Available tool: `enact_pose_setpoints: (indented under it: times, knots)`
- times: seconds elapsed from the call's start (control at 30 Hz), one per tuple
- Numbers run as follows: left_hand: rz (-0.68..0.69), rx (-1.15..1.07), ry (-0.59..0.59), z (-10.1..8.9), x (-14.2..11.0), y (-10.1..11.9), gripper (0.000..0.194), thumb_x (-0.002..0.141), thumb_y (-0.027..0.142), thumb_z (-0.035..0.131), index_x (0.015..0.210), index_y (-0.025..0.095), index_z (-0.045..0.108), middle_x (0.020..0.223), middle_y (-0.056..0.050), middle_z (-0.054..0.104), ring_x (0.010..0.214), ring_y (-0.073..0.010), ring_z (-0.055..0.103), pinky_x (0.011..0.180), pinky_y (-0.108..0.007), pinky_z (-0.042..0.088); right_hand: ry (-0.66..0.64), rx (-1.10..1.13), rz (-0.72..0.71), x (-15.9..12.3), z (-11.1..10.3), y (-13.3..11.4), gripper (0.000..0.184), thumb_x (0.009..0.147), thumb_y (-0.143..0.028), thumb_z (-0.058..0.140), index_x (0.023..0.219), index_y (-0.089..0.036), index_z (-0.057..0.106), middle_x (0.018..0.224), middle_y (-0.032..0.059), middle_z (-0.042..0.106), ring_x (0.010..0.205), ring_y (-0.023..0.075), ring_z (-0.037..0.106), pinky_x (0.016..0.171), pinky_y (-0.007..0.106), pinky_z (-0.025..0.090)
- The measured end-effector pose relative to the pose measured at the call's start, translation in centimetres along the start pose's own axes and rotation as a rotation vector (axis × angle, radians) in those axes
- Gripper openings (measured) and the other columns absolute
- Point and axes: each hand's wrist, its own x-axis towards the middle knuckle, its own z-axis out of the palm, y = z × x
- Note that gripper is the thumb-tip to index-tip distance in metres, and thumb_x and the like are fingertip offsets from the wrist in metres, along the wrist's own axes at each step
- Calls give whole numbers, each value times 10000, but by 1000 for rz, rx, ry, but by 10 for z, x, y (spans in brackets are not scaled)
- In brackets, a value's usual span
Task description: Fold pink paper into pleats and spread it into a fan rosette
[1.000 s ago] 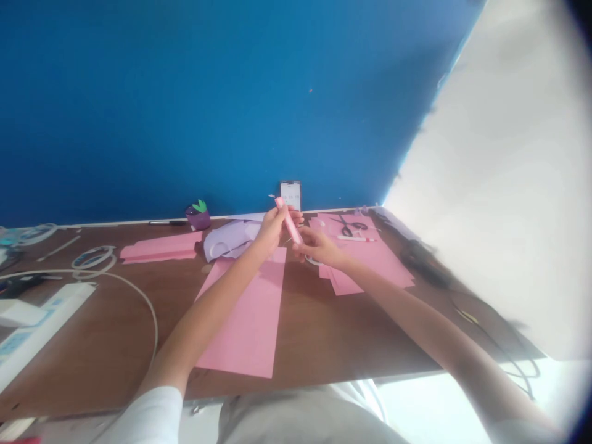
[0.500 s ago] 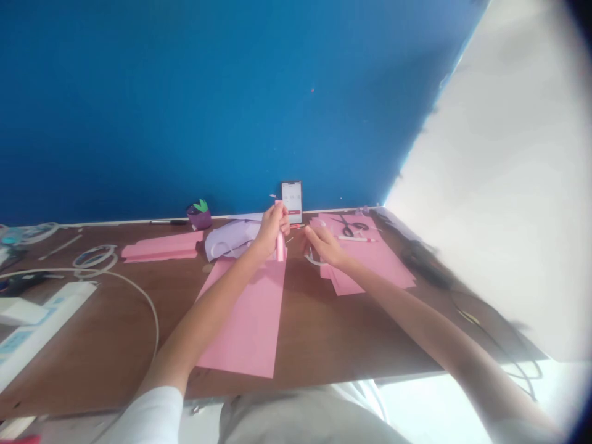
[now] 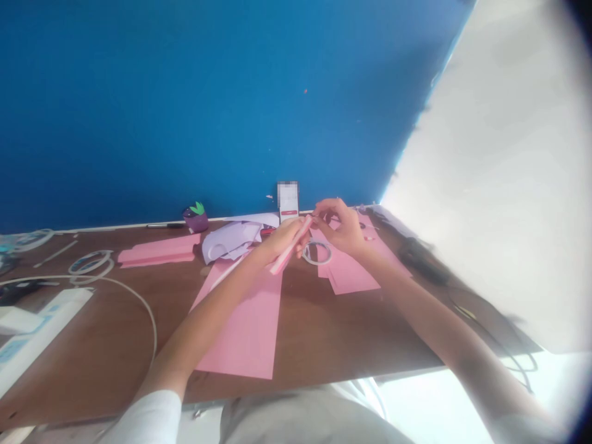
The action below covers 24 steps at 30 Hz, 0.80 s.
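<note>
My left hand (image 3: pixel 285 237) is closed around a narrow folded pink paper strip (image 3: pixel 290 248) with a pale stripe along it, held tilted above the table. At the strip's upper end, my right hand (image 3: pixel 341 228) pinches with thumb and fingertips; any finer piece between them is too small to make out. Below my hands lies a white ring of tape (image 3: pixel 317 253), partly over the edge of a stack of pink sheets (image 3: pixel 356 277). Another pink sheet (image 3: pixel 245 333) lies under my left forearm. My right hand mostly covers the scissors and pen on the stack.
A phone (image 3: pixel 288 200) leans against the blue wall. Crumpled lilac paper (image 3: pixel 226 240), folded pink paper (image 3: pixel 160 250) and a purple pot-like object (image 3: pixel 196 218) lie along the back. On the left are a white power strip (image 3: pixel 44 336) and cable (image 3: pixel 139 296); a dark cable runs at right.
The strip has gone from upright to tilted right in my left hand. My right hand has risen from beside the tape ring to the strip's upper end, uncovering the ring.
</note>
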Motion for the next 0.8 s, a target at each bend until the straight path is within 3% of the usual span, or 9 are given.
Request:
enact_pose_setpoints:
  times: [0.3, 0.5, 0.8]
  knots:
    - [68, 165, 57, -3, 0, 2, 411, 894, 576, 484, 751, 193, 522, 588, -9, 528, 442, -102, 481, 465, -261, 448, -169, -61, -98, 0, 1, 2, 211, 900, -210, 507, 1099, -245, 570, 938, 53, 675, 838, 190, 630, 735, 339, 515]
    - [77, 268, 72, -11, 2, -4, 381, 921, 521, 448, 807, 189, 595, 637, -55, 628, 481, -139, 552, 480, -273, 432, -226, -108, -136, 1, 1, 6, 231, 918, -188, 496, 1136, -225, 562, 931, 57, 669, 862, 189, 626, 735, 319, 496]
    - [64, 284, 83, -12, 4, -10, 365, 916, 499, 448, 776, 187, 577, 619, -48, 628, 461, -140, 551, 471, -274, 437, -302, -232, -222, -2, 6, 11, 257, 947, -133, 404, 1127, -215, 567, 988, 84, 651, 920, 212, 594, 739, 315, 457]
